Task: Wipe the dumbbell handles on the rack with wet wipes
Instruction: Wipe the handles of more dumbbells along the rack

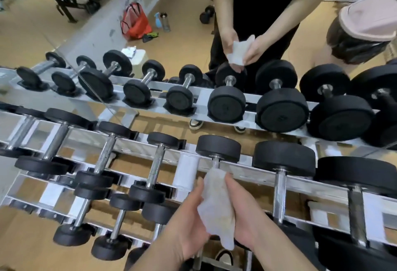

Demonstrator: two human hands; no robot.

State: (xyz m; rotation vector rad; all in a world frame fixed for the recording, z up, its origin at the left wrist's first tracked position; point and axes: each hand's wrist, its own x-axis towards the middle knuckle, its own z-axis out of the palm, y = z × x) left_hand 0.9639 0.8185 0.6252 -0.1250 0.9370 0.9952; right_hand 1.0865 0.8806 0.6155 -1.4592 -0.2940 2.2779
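Filling the upper view, a wall mirror [86,34] stands behind a silver rack [247,168] lined with black dumbbells. At one middle dumbbell [218,148], the left hand [189,217] and right hand [245,212] together grip a crumpled white wet wipe [217,206], fingers curled round it, its upper end meeting the chrome handle [216,161].

Nothing is legible; faint marks on the dumbbell ends [282,116] are too blurred to read.
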